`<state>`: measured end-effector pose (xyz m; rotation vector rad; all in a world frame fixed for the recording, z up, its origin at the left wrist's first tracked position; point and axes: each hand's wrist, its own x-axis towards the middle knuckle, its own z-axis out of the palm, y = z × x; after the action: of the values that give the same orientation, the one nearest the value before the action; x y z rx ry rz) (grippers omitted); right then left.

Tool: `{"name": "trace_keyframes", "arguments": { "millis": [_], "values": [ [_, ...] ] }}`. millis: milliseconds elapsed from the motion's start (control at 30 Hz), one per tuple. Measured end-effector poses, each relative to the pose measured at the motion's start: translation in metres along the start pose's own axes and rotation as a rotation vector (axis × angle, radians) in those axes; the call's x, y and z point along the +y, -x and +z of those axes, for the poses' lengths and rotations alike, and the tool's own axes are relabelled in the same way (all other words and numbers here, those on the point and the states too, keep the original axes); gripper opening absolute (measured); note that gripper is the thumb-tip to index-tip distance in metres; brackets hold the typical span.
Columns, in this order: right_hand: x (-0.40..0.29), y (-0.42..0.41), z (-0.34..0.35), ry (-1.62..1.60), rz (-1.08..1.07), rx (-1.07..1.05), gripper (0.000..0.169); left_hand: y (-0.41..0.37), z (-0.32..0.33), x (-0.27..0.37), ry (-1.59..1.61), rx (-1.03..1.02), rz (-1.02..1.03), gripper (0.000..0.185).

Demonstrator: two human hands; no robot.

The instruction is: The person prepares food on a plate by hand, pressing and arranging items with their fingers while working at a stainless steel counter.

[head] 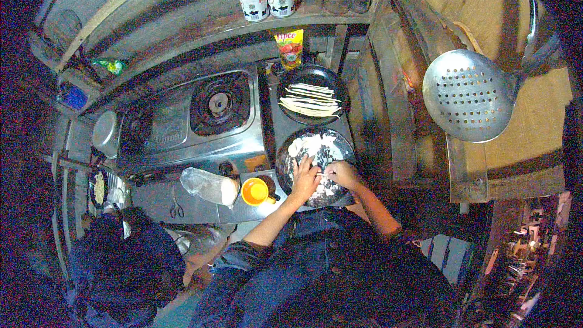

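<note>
My left hand [305, 180] lies with its fingers spread over a round dark plate [286, 164] strewn with white flour and pale dough bits [298, 146]. Close to its right, my right hand [342, 174] has its fingers bent together at a small pale piece of dough [322, 174] between the two hands. Whether the fingers grip that piece cannot be told. Just behind, a dark round pan [314, 74] holds several thin dough strips [309, 100] laid side by side.
Left of the plate are an orange mug [255, 192], a plastic bag of white powder [212, 187] and scissors [176, 207]. A gas stove [218, 105] stands farther back. A perforated skimmer [469, 95] hangs at right. Another person [127, 269] is at lower left.
</note>
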<state>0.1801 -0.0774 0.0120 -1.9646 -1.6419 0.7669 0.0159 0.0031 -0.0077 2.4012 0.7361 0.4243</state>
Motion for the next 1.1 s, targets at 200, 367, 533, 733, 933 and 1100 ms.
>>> {"name": "trace_keyframes", "arguments": {
  "millis": [200,367,533,733,933,1100],
  "values": [
    [0.006,0.015,0.006,0.179,-0.121,0.219,0.009,0.007,-0.012,0.005,-0.022,-0.005,-0.017,0.024],
    [0.014,0.024,0.012,0.222,-0.163,0.256,0.012,0.009,-0.018,0.006,-0.013,0.041,-0.006,0.022],
    [0.012,0.010,0.015,0.077,-0.002,0.188,0.011,0.009,-0.017,0.006,-0.029,0.068,-0.001,0.016],
    [0.005,0.004,0.017,0.540,-0.114,0.121,0.012,0.009,-0.013,0.002,-0.014,0.076,0.004,0.009],
    [0.006,0.018,0.014,0.281,-0.109,0.253,0.011,0.009,-0.018,0.005,-0.014,0.093,0.008,0.010],
    [0.003,0.018,0.013,0.389,-0.156,0.205,0.009,0.011,-0.019,0.004,-0.046,0.129,-0.002,0.011]
  ]
}}
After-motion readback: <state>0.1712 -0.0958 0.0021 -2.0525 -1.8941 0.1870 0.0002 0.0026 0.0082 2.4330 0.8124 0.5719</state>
